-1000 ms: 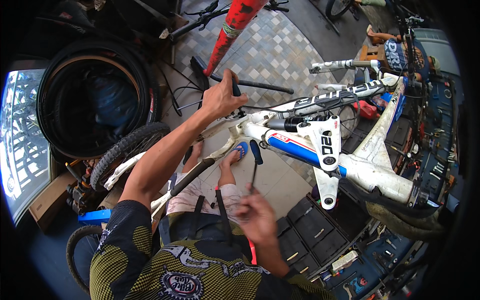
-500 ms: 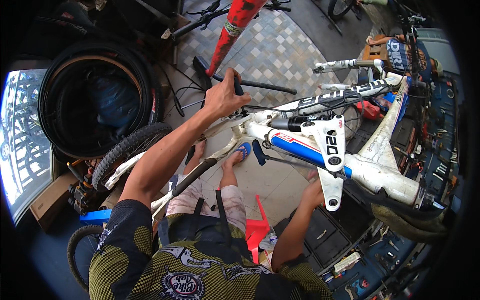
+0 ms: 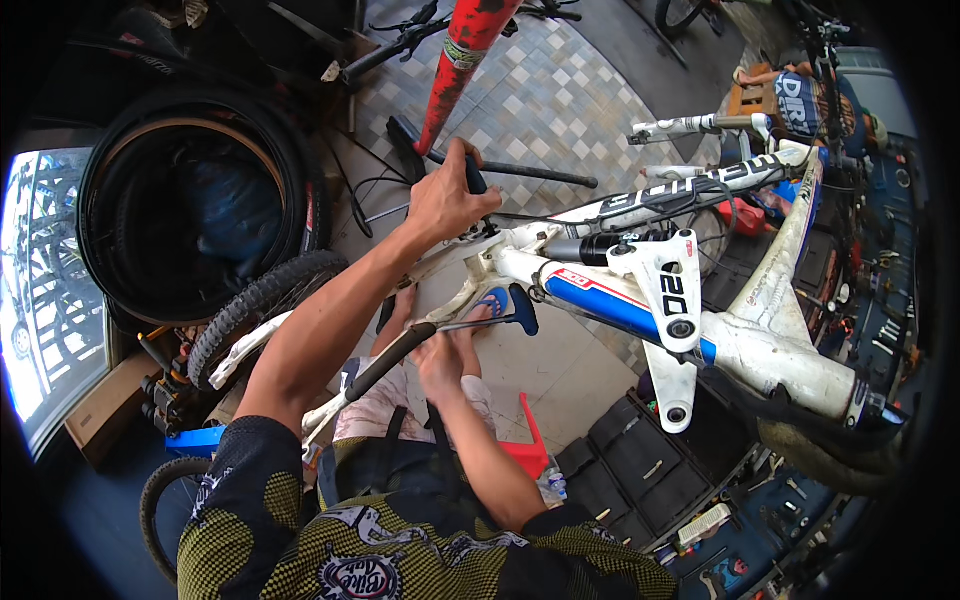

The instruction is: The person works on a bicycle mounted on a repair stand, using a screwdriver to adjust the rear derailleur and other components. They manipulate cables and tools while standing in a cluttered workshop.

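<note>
A worn white bicycle frame [image 3: 770, 345] with blue and red trim, a rear shock [image 3: 590, 249] and a white linkage plate [image 3: 668, 285] lies across in front of me. My left hand [image 3: 452, 197] closes around a dark blue tool handle [image 3: 475, 175] above the frame; its lower end is hidden. Below, beside the padded chainstay [image 3: 390, 362], my right hand [image 3: 440, 365] is closed at the end of a thin shaft. That shaft belongs to a T-handle wrench [image 3: 523, 310] with a blue grip, which points away to the right. The fingers are partly hidden.
A red stand post [image 3: 455, 80] rises ahead. Stacked tyres [image 3: 95, 220] stand at left, with a knobbly wheel [image 3: 225, 320] nearer. A black toolbox [image 3: 640, 460] and many tools lie at right, near a red stool [image 3: 527, 450]. Another person [image 3: 815, 105] is at far right.
My right hand has moved left, from under the linkage plate to beside the chainstay. The wrench's shaft now runs left from its grip instead of right. My left hand keeps its grip.
</note>
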